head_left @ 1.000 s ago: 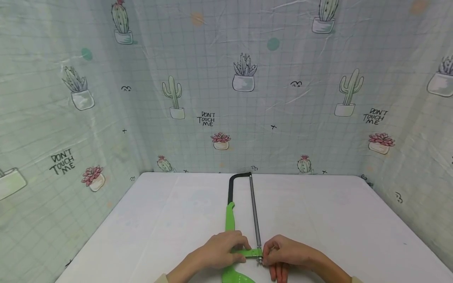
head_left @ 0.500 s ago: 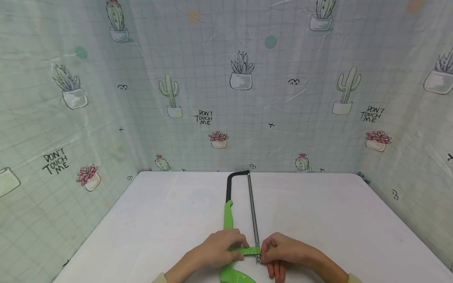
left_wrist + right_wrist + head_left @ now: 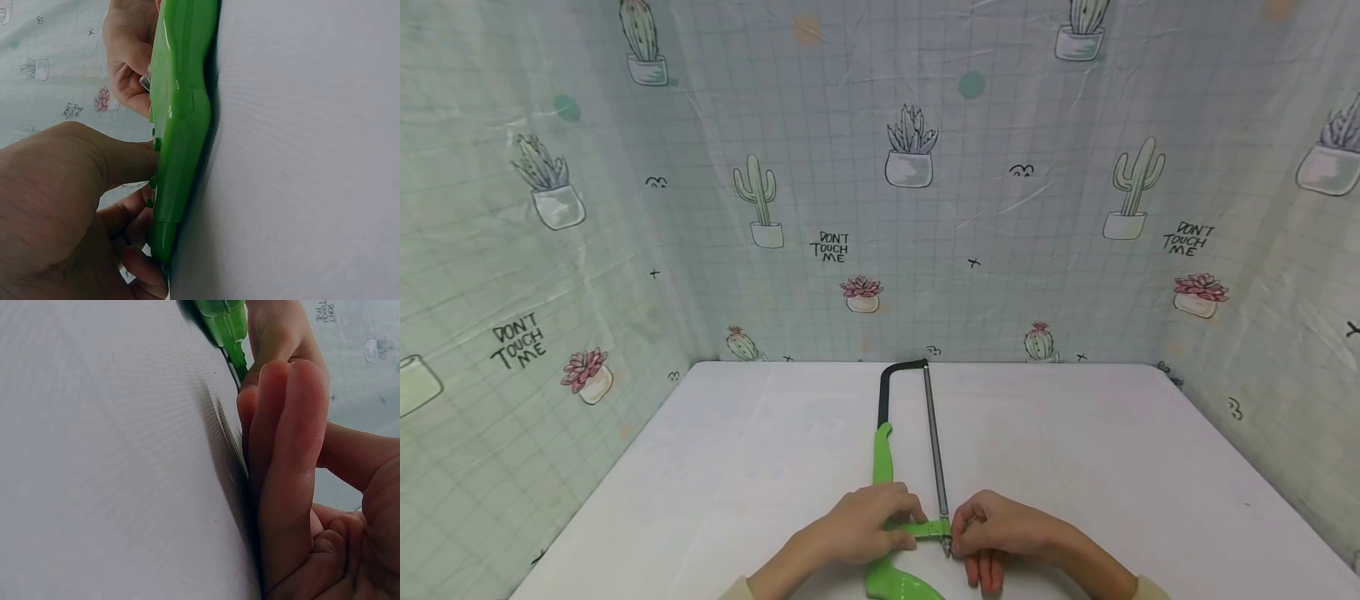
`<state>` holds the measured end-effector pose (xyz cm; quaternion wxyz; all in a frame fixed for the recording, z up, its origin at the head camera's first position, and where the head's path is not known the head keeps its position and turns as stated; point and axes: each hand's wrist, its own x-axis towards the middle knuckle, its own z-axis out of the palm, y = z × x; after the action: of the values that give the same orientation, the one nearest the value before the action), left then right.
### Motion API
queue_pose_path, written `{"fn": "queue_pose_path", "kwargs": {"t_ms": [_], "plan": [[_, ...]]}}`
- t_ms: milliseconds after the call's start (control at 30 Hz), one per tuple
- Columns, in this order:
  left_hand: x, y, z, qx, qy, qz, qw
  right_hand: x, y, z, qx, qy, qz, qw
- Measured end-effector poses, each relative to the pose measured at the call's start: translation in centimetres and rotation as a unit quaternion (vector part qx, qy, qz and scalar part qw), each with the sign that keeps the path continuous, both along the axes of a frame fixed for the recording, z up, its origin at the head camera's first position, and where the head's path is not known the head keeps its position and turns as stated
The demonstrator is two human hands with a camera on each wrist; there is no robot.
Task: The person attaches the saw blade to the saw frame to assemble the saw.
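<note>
A hacksaw (image 3: 883, 457) with a green handle and black front frame lies flat, its far end pointing away from me. Its grey blade (image 3: 935, 442) runs along the right side. My left hand (image 3: 867, 525) grips the green frame near the handle, thumb and fingers on either side of the crosspiece. With thumb and index finger, my right hand (image 3: 1009, 527) pinches at the small metal wing nut (image 3: 947, 547) at the blade's near end. The left wrist view shows the green handle (image 3: 181, 119) edge-on against the tabletop. In the right wrist view, my fingers (image 3: 300, 419) hide the nut.
The saw lies on a white table (image 3: 760, 450), its tip close to the far edge. A cactus-print curtain (image 3: 820, 167) hangs behind the table and along both sides.
The wing nut shows at a slightly different angle beside my right fingertips. My left hand keeps its hold, and the saw stays in place while the head view shifts a little.
</note>
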<state>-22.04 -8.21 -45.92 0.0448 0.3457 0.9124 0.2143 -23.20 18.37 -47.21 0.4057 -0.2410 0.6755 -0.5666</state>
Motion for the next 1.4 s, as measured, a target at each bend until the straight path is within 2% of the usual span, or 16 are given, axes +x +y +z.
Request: {"fn": "queue_pose_path", "kwargs": {"t_ms": [167,467,1067,1400], "plan": [[0.00,-0.03,0.09,0.001,-0.007,0.003,1.0000,0.04,-0.02,0.04,-0.002,0.010,0.005,0.9999],[-0.16,-0.13,-0.25,-0.006,0.001,0.005,1.0000,0.10,-0.18,0.15,0.018,0.013,-0.004,0.9997],[0.20,-0.14,0.26,-0.002,0.000,-0.001,1.0000,0.18,-0.02,0.39,0.013,0.010,-0.002,0.9999],[0.08,-0.15,0.16,-0.001,0.005,-0.001,1.0000,0.09,-0.03,0.20,0.009,0.011,-0.005,0.9999]]}}
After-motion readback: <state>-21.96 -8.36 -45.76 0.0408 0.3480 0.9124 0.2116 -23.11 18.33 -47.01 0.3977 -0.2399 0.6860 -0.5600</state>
